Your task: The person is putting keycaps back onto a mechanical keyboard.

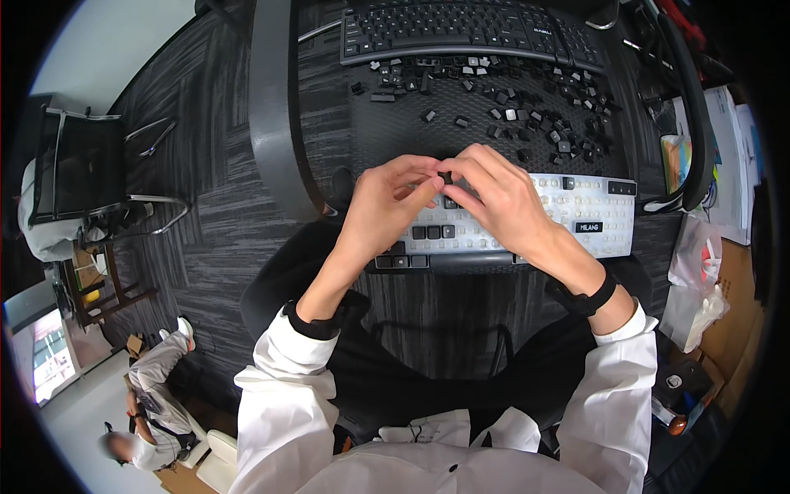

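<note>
A small black keycap (pixel 445 177) is pinched between the fingertips of my left hand (pixel 389 202) and my right hand (pixel 502 193), which meet above a white keyboard base (pixel 605 216). Most of that base shows bare pale switches. A few black keycaps (pixel 434 232) sit on its left part, with others along its lower left edge and upper right. My hands and wrists cover part of its middle. Beyond the hands, many loose black keycaps (pixel 559 136) lie scattered on a dark textured surface (pixel 387 128).
A complete black keyboard (pixel 461 29) lies at the far edge, behind the loose keycaps. Dark chair arms (pixel 276 107) flank the work surface. Plastic bags (pixel 695 263) stand at the right. At left are a black chair (pixel 78 173) and a seated person (pixel 152 412).
</note>
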### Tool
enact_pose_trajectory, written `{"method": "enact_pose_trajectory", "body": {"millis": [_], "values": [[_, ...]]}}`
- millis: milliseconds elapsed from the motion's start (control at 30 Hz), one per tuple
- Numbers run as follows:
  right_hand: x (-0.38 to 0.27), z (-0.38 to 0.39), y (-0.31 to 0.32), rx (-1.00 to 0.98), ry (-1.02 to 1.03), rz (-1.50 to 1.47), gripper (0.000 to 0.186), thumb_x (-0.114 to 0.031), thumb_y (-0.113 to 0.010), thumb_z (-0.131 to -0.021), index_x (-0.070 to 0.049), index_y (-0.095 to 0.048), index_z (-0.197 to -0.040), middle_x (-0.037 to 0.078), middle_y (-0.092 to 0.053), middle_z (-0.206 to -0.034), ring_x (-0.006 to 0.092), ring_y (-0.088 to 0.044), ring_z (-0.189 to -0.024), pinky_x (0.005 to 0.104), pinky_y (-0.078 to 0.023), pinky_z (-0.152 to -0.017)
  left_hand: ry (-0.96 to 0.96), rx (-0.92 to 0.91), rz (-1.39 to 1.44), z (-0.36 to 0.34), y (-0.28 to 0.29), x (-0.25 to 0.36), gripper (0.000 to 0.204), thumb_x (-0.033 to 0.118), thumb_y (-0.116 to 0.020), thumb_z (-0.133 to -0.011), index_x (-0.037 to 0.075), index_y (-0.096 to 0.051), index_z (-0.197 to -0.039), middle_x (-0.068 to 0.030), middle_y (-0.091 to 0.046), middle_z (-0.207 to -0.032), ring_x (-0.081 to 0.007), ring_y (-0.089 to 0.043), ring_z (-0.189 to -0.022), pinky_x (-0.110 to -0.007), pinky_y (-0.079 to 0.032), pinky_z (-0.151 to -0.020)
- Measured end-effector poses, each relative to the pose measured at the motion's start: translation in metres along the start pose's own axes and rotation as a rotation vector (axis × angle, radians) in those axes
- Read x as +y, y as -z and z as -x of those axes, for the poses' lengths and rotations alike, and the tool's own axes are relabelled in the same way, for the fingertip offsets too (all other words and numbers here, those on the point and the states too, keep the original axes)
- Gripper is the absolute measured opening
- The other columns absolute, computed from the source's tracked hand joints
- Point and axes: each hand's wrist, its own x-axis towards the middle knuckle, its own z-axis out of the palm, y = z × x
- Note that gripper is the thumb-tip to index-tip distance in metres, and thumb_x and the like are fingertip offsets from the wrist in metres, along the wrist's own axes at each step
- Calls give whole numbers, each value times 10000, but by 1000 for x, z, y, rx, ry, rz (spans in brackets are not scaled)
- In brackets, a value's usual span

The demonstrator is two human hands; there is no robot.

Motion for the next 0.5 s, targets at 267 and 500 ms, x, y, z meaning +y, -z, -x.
{"method": "enact_pose_trajectory", "body": {"millis": [267,500], "values": [[-4,1,0,49,-10,-105,469,0,-797,-837,-41,-621,-1270,99,-618,-999,287,-673,-905,417,-574,-734,58,-38,56,0,-4,5,235,74,-736,-1012,-49,-681,-1204,-97,-759,-1099,-138,-726,-952,-284,-593,-850],[-4,3,0,56,-45,-73,502,-13,-823,-822,-26,-605,-1274,104,-616,-1003,278,-691,-877,410,-576,-740,23,27,68,0,1,7,195,29,-741,-982,-39,-684,-1156,-109,-772,-1029,-137,-750,-932,-255,-612,-803]]}}
